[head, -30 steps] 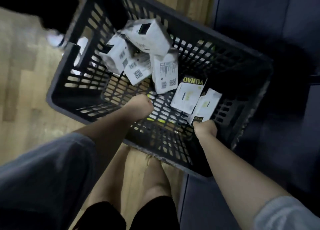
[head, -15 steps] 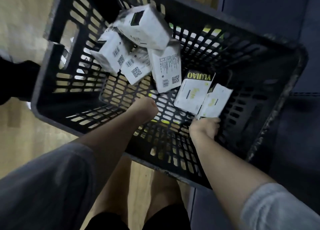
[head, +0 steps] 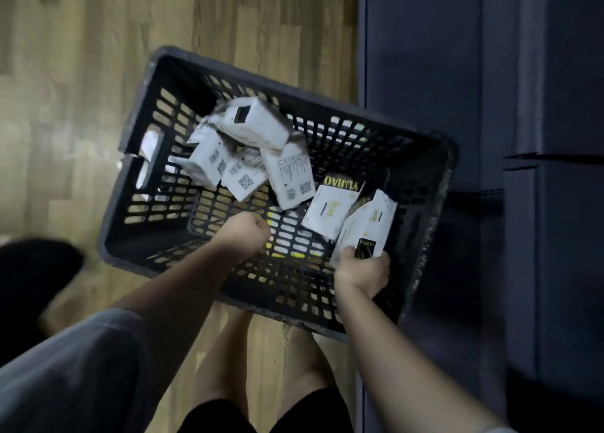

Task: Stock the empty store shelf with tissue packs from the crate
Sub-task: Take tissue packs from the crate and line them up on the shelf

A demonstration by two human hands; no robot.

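crate: dark slotted plastic crate [head: 137,204] on the wood floor [head: 81,73], right end against a dark blue shelf unit [head: 425,57]
right hand: right hand [head: 361,271] fingers curled round the near end of a white-and-yellow tissue pack [head: 367,223], by the crate's near right corner
left hand: left hand [head: 243,236] curled in a fist over the crate floor, holds nothing
stock: second yellow pack [head: 330,210] just beside the held one; heap of white packs [head: 248,158] toward the far left corner
risk 1: end-only grip on a soft wrapper, so the pack could sag or slip on lift
risk 2: held pack may drag its neighbour or catch the rim
shelf: target level not in view
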